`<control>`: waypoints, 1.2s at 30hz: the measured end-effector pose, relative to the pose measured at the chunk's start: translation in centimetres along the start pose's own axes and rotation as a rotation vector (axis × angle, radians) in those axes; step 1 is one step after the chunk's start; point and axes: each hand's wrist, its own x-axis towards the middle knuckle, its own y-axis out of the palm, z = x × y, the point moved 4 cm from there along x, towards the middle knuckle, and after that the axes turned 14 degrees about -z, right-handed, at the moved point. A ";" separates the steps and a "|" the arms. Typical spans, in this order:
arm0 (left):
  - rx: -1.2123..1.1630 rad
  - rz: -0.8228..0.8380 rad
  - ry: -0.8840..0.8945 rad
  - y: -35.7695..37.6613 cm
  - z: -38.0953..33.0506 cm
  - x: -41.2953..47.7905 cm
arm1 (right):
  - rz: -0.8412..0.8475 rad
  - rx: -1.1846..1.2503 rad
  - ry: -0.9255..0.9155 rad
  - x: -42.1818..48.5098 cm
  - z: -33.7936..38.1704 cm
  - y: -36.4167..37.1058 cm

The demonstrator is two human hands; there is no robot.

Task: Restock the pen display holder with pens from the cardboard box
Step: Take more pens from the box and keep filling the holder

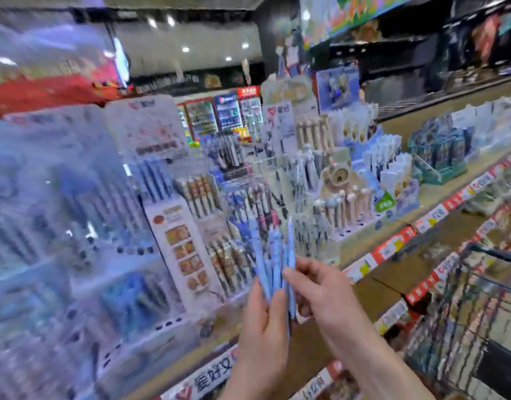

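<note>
A bunch of several light blue pens [274, 249] stands upright in front of the shelf, held by both hands. My left hand [263, 321] grips the lower part of the bunch from the left. My right hand [315, 287] pinches the pens from the right with fingers and thumb. Behind the pens is a stepped pen display holder [234, 226] with rows of patterned pens in it. The cardboard box is not in view.
The wooden shelf [392, 232] carries many more pen displays, with price tags [392, 246] along its front edge. A wire shopping cart [479, 313] stands at the lower right. The left side of the view is blurred.
</note>
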 end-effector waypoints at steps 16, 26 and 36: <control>-0.074 -0.312 0.098 -19.6 -3.6 7.0 | 0.276 -0.006 -0.135 -4.2 2.4 21.6; -0.080 -0.287 0.145 -24.4 -3.9 12.2 | 0.246 -0.077 -0.212 -2.1 2.6 28.1; -0.071 -0.322 0.120 -21.4 -2.9 15.9 | 0.276 -0.113 -0.292 2.9 3.4 27.8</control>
